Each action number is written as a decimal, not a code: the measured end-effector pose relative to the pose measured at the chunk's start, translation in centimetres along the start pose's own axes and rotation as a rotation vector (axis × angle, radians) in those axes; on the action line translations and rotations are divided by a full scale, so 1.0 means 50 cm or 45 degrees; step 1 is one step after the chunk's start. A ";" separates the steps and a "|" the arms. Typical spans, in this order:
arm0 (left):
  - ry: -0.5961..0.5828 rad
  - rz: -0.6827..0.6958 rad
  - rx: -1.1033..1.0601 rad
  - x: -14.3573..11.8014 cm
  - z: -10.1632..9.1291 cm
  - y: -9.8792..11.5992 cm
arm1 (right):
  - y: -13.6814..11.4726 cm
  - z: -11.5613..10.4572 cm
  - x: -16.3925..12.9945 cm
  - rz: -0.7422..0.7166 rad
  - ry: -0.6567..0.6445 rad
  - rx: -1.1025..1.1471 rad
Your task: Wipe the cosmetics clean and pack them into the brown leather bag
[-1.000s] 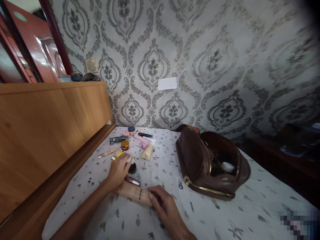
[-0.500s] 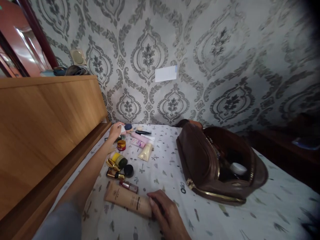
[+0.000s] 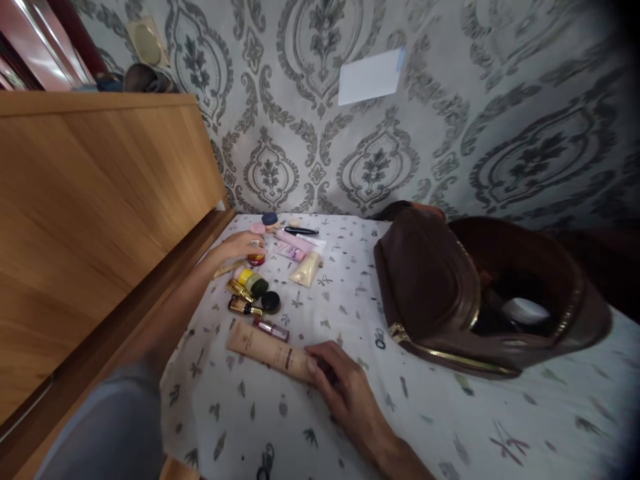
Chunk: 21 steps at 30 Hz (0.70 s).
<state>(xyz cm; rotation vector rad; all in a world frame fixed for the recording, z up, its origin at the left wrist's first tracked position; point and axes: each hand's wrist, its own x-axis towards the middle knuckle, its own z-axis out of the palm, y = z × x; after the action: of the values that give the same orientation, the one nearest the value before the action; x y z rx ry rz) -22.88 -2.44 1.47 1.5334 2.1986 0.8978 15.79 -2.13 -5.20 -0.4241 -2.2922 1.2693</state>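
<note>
Right hand [image 3: 345,390] rests on tan tube [image 3: 270,350]; left hand [image 3: 243,245] touches small red jar [image 3: 257,258]

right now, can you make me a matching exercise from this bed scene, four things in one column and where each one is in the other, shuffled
Things:
1. long beige cosmetic tube
2. brown leather toiletry bag
3. white paper rectangle
4. small red jar with gold lid

Places:
A. stuck on the patterned wall
B. lying open on the right of the bedsheet
C. one end under the right hand
D. just under the fingers of the left hand

Pairs: 1-C, 2-B, 3-A, 4-D
</note>
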 end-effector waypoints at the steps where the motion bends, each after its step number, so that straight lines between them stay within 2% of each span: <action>1: -0.034 0.006 0.002 -0.003 0.001 -0.002 | 0.000 0.001 0.000 0.002 -0.001 -0.001; 7: -0.119 0.005 -0.080 -0.026 0.006 -0.019 | -0.002 -0.001 -0.001 0.014 -0.053 0.002; 12: -0.106 -0.006 -0.095 -0.071 -0.017 -0.018 | -0.006 -0.004 0.000 0.026 -0.054 -0.014; 14: -0.177 -0.009 -0.096 -0.093 -0.027 -0.012 | -0.006 -0.004 0.001 0.029 -0.053 -0.019; 18: -0.411 -0.057 -0.111 -0.130 -0.035 -0.003 | -0.004 -0.001 0.001 0.016 -0.052 -0.010; 21: -0.495 -0.121 -0.126 -0.143 -0.032 -0.003 | -0.003 0.000 0.001 0.002 -0.050 -0.017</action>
<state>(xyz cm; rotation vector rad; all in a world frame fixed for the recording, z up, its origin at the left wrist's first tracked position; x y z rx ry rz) -21.22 -9.58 1.87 1.4058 1.9018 0.6086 15.75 -2.20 -5.06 -0.4094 -2.3343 1.2749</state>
